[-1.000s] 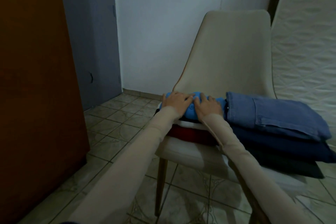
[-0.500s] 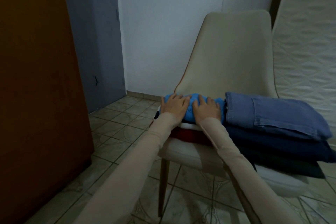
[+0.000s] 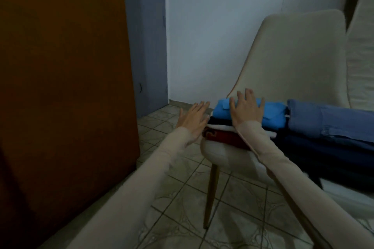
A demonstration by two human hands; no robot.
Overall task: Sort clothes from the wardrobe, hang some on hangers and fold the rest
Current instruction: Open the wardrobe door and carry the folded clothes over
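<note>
Head view: the folded blue shirt (image 3: pixel 265 114) tops a small stack on the beige chair (image 3: pixel 293 62), at 3 o'clock of centre. R hand (image 3: pixel 247 109) lies flat on it, fingers spread, gripping nothing. L hand (image 3: pixel 193 122) is open w/ straight fingers, at 9 o'clock of the stack, beside its edge. Folded jeans (image 3: pixel 332 121) sit at 3 o'clock of the shirt. Wardrobe door (image 3: pixel 60 87) stands at 9 o'clock.

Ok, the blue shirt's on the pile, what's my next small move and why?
Probably lift the right hand away too: the folded bright blue shirt already lies flat atop the stack on the beige chair, and the left hand is already off, open beside it.
</note>
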